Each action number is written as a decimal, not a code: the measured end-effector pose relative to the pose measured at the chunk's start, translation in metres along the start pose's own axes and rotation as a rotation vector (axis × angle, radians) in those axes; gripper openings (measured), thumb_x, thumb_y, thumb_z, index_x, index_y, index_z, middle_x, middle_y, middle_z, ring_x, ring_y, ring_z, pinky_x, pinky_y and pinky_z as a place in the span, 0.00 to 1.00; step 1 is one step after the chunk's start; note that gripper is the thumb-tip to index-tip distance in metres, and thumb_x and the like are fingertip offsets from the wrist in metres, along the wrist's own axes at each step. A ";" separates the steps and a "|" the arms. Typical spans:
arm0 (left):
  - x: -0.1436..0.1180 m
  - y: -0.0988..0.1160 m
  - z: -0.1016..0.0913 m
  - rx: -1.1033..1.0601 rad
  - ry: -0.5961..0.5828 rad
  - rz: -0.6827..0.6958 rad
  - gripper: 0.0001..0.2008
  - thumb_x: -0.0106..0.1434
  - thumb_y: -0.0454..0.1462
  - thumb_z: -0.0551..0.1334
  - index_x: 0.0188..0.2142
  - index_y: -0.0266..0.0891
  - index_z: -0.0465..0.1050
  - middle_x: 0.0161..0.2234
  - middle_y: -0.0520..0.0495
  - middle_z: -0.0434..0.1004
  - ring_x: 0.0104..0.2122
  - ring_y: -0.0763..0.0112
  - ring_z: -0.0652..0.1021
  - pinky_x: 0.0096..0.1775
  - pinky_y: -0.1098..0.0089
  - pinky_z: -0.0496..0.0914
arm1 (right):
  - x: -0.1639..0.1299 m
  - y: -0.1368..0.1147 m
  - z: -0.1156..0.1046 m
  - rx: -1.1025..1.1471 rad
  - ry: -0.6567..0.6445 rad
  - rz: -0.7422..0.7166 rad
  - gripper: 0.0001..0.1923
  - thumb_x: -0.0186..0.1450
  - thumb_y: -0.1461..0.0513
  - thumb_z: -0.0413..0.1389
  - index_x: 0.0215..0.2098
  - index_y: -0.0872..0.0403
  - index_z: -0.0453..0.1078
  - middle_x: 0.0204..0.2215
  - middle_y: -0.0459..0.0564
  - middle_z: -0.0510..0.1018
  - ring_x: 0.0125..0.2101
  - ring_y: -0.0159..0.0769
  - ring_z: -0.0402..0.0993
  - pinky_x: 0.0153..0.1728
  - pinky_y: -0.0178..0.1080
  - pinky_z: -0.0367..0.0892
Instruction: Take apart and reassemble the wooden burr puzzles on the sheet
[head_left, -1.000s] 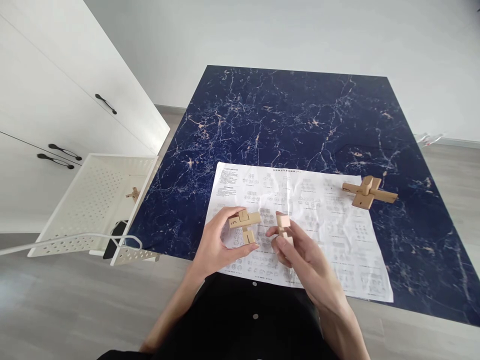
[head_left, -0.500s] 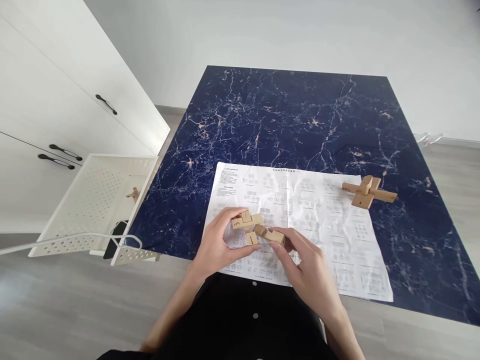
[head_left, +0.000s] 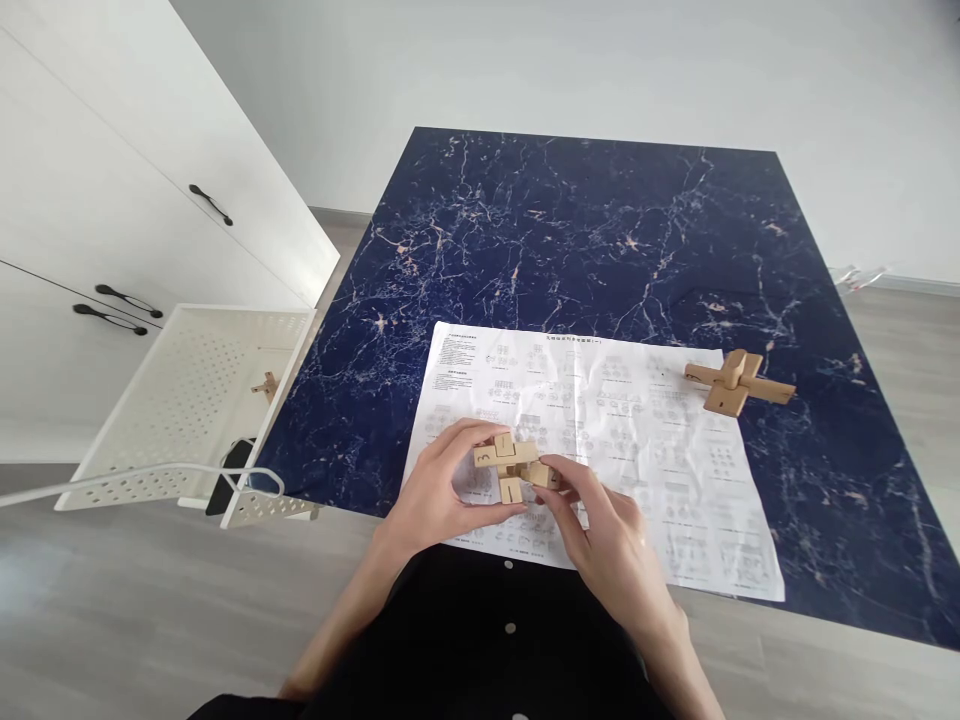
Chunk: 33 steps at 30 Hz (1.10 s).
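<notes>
My left hand (head_left: 442,490) is closed around joined wooden puzzle pieces (head_left: 504,455), thumb below and fingers above. One of them bears a "3" on its end, and others show single strokes. Between the thumb and fingers of my right hand (head_left: 600,515) is a notched wooden puzzle piece (head_left: 541,474), its inner end within the gap of the joined pieces. How deep it sits is hidden. Beneath both hands lies a creased instruction sheet (head_left: 630,450) printed with small diagrams.
An assembled wooden cross puzzle (head_left: 735,382) rests on the sheet's right edge. The dark blue marbled table (head_left: 570,240) extends beyond. At left hangs a white perforated basket (head_left: 172,380) with a small wooden cross (head_left: 265,386) and a black object (head_left: 229,478), beside white cabinets (head_left: 150,140).
My right hand has moved the notched piece leftward into the gap of the joined pieces. My left hand has turned its pieces slightly and shifted a little to the right.
</notes>
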<state>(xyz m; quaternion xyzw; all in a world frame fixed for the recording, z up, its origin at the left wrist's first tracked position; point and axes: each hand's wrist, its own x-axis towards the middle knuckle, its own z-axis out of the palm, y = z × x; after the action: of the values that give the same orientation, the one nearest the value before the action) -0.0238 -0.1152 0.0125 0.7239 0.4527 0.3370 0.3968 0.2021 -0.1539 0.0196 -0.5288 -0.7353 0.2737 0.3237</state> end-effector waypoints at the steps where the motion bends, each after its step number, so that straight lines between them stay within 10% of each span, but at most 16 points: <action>1: 0.000 0.000 0.000 0.001 0.001 0.005 0.36 0.60 0.45 0.79 0.63 0.50 0.68 0.58 0.43 0.77 0.57 0.51 0.80 0.59 0.53 0.76 | -0.001 0.001 0.001 -0.003 0.010 -0.003 0.10 0.82 0.58 0.51 0.58 0.48 0.70 0.37 0.49 0.86 0.31 0.40 0.86 0.24 0.37 0.76; 20: 0.003 0.000 0.003 0.135 -0.071 0.066 0.31 0.62 0.43 0.78 0.62 0.49 0.70 0.57 0.44 0.79 0.56 0.52 0.79 0.60 0.52 0.75 | 0.004 0.001 0.000 0.024 -0.062 -0.054 0.11 0.81 0.62 0.53 0.58 0.49 0.74 0.40 0.51 0.86 0.31 0.39 0.83 0.30 0.40 0.77; 33: 0.000 0.007 -0.002 -0.144 -0.078 -0.056 0.34 0.59 0.41 0.80 0.62 0.50 0.72 0.56 0.46 0.81 0.54 0.53 0.82 0.56 0.58 0.76 | 0.010 0.001 0.002 0.233 0.022 0.001 0.16 0.79 0.60 0.57 0.64 0.46 0.69 0.52 0.55 0.72 0.39 0.38 0.78 0.38 0.43 0.79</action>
<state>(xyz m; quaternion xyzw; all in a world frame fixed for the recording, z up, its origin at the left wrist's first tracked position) -0.0228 -0.1164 0.0193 0.6932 0.4316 0.3290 0.4742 0.1987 -0.1443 0.0190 -0.4908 -0.6948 0.3516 0.3907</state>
